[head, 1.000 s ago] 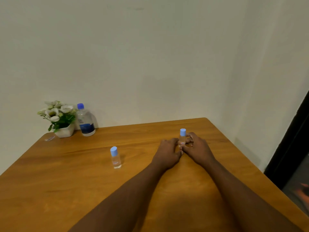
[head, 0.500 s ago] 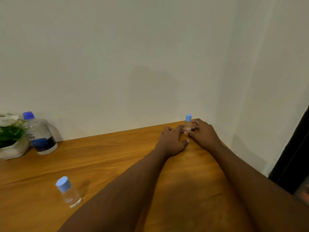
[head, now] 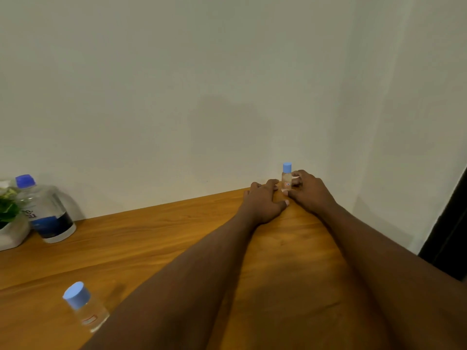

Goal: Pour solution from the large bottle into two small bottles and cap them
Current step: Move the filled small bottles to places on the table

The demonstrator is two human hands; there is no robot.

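Right hand (head: 309, 192) pinching capped small bottle (head: 286, 179), left hand (head: 262, 202) relaxed and open just left of it, second small bottle (head: 84, 308) and large bottle (head: 48, 213) well left.

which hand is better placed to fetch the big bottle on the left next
Left, likely: the left hand rests loosely on the table, holding nothing, on the side of the large bottle; the right hand grips the far small bottle.

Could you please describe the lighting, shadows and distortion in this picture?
In the head view the light is soft and even, without glare; the head view shows a faint shadow on the wall and a darker one on the table; its wide-angle lens leans the near small bottle and large bottle leftward.
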